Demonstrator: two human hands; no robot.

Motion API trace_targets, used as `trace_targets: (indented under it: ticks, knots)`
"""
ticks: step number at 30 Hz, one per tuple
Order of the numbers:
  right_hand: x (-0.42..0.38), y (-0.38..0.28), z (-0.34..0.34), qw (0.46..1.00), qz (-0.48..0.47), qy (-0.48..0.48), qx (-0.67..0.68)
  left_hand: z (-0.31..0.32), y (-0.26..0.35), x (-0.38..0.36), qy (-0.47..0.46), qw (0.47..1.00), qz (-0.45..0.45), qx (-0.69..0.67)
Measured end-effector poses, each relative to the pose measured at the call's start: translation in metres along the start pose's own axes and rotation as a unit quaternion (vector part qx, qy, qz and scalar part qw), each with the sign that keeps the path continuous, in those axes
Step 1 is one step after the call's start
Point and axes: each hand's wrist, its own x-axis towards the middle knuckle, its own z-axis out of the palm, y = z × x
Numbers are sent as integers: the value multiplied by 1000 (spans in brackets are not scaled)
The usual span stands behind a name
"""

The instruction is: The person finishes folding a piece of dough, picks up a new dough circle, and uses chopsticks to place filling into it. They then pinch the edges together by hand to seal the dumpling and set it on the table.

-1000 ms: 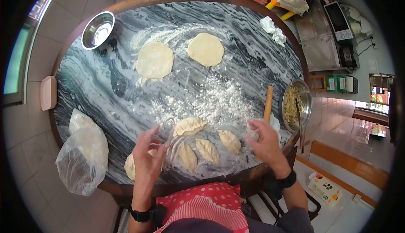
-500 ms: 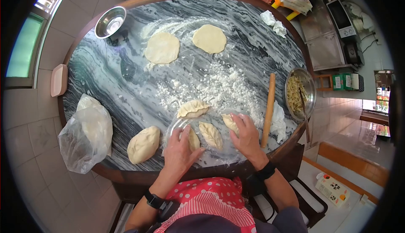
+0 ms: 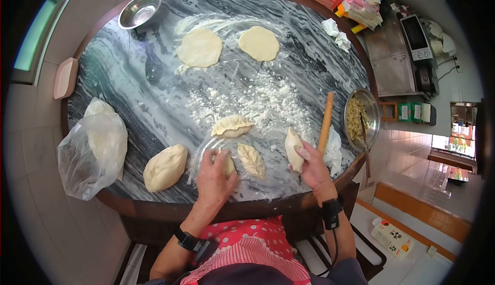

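Observation:
My right hand (image 3: pixel 315 170) holds a filled dumpling (image 3: pixel 293 149) tilted upright, its thumb and fingers closed on the lower part. My left hand (image 3: pixel 213 175) curls around another dumpling (image 3: pixel 229 166) resting on the floured marble, hiding part of it. Between my hands lies a pleated dumpling (image 3: pixel 251 161). A larger-looking dumpling (image 3: pixel 231 126) with a crimped edge sits just beyond my left fingertips. To the left of that hand rests a smooth lump of dough (image 3: pixel 165 168). Two flat dough rounds (image 3: pixel 200 48) (image 3: pixel 259 43) lie at the far side of the table.
A rolling pin (image 3: pixel 326 122) stands off to the right, beside crumpled tissue (image 3: pixel 333 152). Further right is a metal bowl (image 3: pixel 378 110) of shredded filling with chopsticks. A plastic bag (image 3: pixel 93 156) containing dough lies left. A small steel bowl (image 3: pixel 139 10) sits far left. Loose flour (image 3: pixel 258 102) covers the middle.
My right hand has turned over and lifted its dumpling from lying flat to tilted upright. My left hand stays at its dumpling, its fingers more curled. The whole view has shifted slightly.

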Motion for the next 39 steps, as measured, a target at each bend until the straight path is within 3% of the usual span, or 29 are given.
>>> trace_targets:
  ticks: [2,3,4,5,6,8,9,11,17,20,23,25,26,28,32,33,35,39]
  knots:
    - [6,2,14,946,-90,122,-286,-1,-2,-3,16,1000,-5,-6]
    - [15,4,14,947,-88,118,-286,-1,-3,-4,30,999,-5,-12]
    - [27,8,10,866,-217,134,-430,-2,-3,-3,31,999,-7,-9]
    - [34,8,16,747,-337,143,-554,-2,-3,-2,49,998,-17,-18]
    - [39,8,22,749,-335,139,-554,-3,-4,-2,67,997,-26,-28]
    - [43,5,36,608,-394,134,-676,-5,-5,-1,76,996,-26,-29]
    - [43,5,36,608,-394,131,-677,-6,-5,0,86,996,-23,-31]
    - [41,6,39,558,-403,107,-718,-10,-2,-2,70,996,-32,-39]
    - [20,-37,75,530,-427,86,-728,-40,-4,-11,81,996,9,-23]
    - [36,-76,112,501,-460,24,-733,-73,5,-13,15,988,-24,-152]
    - [72,-104,141,504,-471,-3,-724,-97,5,-10,42,962,-58,-262]
    - [122,-115,137,554,-449,63,-699,-109,1,-5,57,953,-60,-290]
    - [146,-119,130,548,-454,66,-699,-116,1,-3,74,944,-86,-310]
    - [192,-131,116,646,-416,155,-620,-124,-3,3,92,905,-138,-392]
    - [240,-146,105,675,-381,191,-602,-127,-15,11,114,880,-167,-429]
    - [245,-147,106,672,-383,190,-605,-127,-16,14,115,879,-167,-433]
    - [253,-141,110,569,-354,237,-703,-123,-20,18,115,868,-190,-444]
    - [240,-140,146,598,-281,293,-691,-116,-23,31,116,863,-212,-444]
